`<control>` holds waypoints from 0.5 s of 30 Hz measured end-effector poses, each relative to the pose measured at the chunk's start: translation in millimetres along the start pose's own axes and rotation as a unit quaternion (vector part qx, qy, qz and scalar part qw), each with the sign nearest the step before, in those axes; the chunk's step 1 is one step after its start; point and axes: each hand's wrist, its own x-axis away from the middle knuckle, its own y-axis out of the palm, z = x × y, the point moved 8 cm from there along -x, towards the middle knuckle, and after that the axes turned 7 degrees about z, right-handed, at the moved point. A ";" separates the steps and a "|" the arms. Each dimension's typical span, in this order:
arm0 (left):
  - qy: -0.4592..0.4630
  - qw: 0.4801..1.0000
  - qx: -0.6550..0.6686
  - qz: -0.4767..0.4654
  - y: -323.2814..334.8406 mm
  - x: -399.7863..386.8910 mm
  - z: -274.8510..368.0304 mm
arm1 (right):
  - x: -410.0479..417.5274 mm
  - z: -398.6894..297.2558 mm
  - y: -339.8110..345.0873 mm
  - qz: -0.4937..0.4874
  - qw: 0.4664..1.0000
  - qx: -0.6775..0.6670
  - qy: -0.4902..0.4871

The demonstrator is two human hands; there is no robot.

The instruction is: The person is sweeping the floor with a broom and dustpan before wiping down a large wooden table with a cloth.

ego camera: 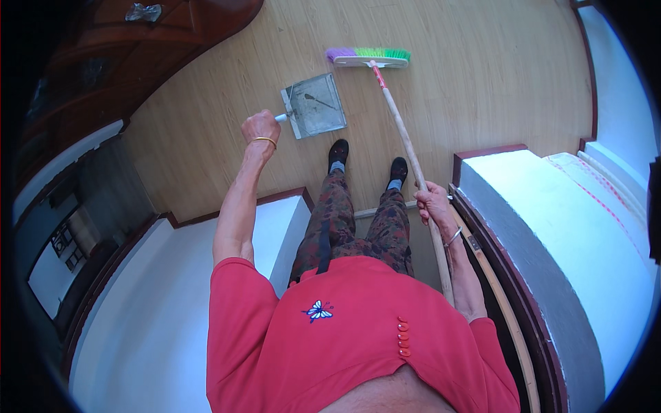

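Note:
My left hand (pixel 261 129), with a yellow bangle at the wrist, is closed around the white handle (pixel 281 118) of a metal dustpan. The grey pan (pixel 316 116) is ahead of my feet, with a dark mark on its surface; whether it touches the floor I cannot tell. In my right hand (pixel 433 204) is the wooden stick (pixel 400 124) of a broom, its upper end running back along my forearm. Beyond the dustpan and to its right, the broom head (pixel 371 61) has purple, yellow-green and green bristles, pointing away from me.
I stand in a doorway on a wood-look floor (pixel 490 93). White walls with dark red trim flank me on the left (pixel 206 268) and right (pixel 516 175). Dark wooden furniture (pixel 170 41) curves in at the upper left. A door edge (pixel 496 279) runs beside my right arm.

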 end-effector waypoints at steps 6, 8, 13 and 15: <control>0.002 1.000 0.002 0.004 -4.7 0.7 2.9 | 3.2 -5.2 5.6 -0.010 0.998 -0.056 0.005; 0.006 1.000 0.004 0.012 -2.6 1.3 2.5 | 5.4 -8.5 9.5 -0.024 0.996 -0.091 0.006; 0.006 1.000 0.009 0.018 -3.4 3.1 2.9 | 8.1 -17.8 19.2 -0.025 0.992 -0.121 0.017; 0.005 1.000 0.005 0.019 -2.8 1.6 1.4 | 3.1 -18.3 22.2 -0.026 0.994 -0.106 0.015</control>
